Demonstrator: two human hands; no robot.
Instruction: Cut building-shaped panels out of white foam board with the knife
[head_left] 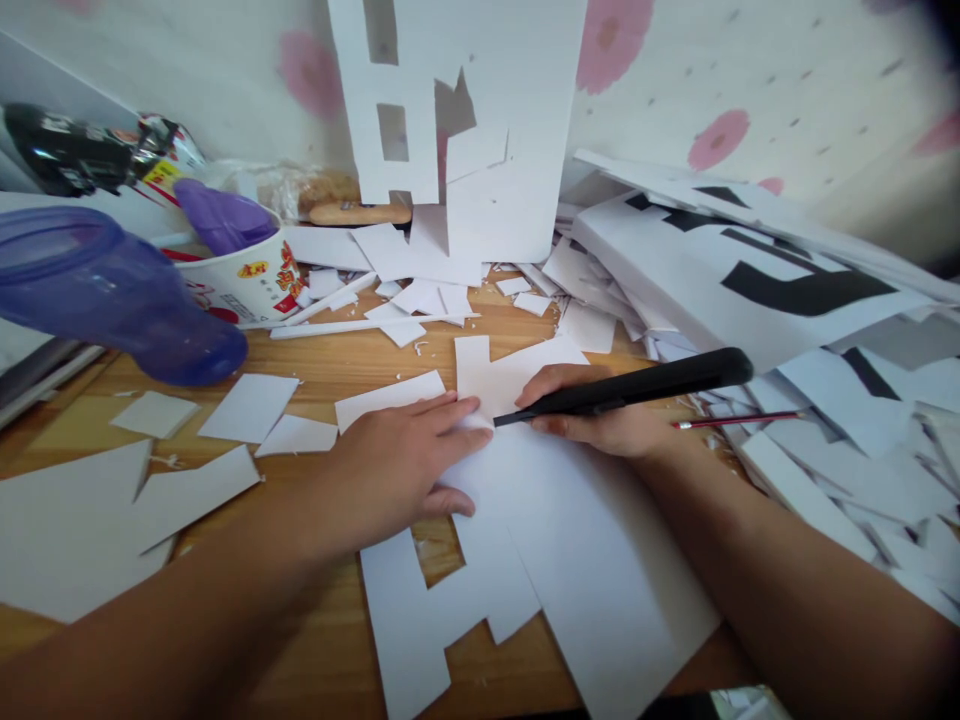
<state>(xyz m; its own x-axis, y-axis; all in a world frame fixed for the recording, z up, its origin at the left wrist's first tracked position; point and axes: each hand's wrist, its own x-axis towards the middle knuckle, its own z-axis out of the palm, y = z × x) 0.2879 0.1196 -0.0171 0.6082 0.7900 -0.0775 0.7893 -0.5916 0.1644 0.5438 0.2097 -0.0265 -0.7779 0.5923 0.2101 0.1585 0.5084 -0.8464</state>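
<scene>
A white foam-board sheet (600,560) with notched edges and a cut-out opening lies on the wooden table. My left hand (420,450) rests on it with fingers stretched out, pressing it down. In my right hand (592,410) is a black utility knife (645,385), its handle pointing right. The blade tip meets the sheet just right of my left fingertips. A thin line runs down the sheet below my left hand, beside a stepped strip (405,620). My right fingers wrap round the front of the knife.
A taller white board (517,100) with openings leans against the wall. White scraps (251,405) lie about the table. At left are a blue translucent plastic vessel (112,290) and a paper tub (247,280). A pile of boards (705,260) and a red pencil (739,420) lie right.
</scene>
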